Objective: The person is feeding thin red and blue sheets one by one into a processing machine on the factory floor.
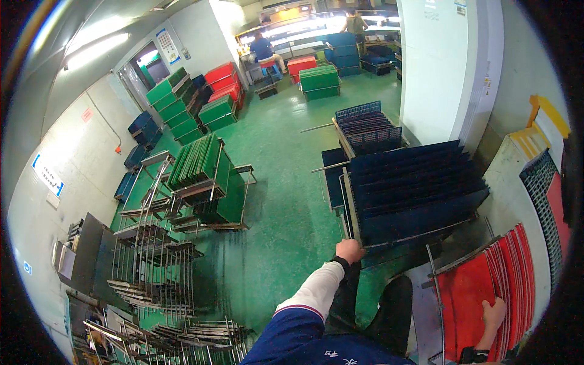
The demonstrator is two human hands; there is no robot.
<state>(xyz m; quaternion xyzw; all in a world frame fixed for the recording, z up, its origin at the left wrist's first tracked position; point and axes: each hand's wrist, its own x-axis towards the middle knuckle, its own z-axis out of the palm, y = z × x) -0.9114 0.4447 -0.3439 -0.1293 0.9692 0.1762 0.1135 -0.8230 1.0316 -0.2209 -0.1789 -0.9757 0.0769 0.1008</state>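
My left hand (350, 250) is closed around the near corner of a metal rack (348, 207). That rack holds a row of dark blue boards (420, 194) standing on edge. Low on the right, my right hand (494, 313) is at a stack of thin red boards (465, 292), its fingers curled over the edge of one of them. The red boards stand close together in a second metal frame (435, 286), leaning beside my legs. How far my right fingers reach between the boards is hidden.
On the left stand a rack of green boards (196, 164) and several bare metal racks (152, 261). Green crates (319, 82) and red stacks (222, 79) stand farther back. A white pillar (435, 73) rises behind the blue boards. Two people (263, 47) are at a lit bench.
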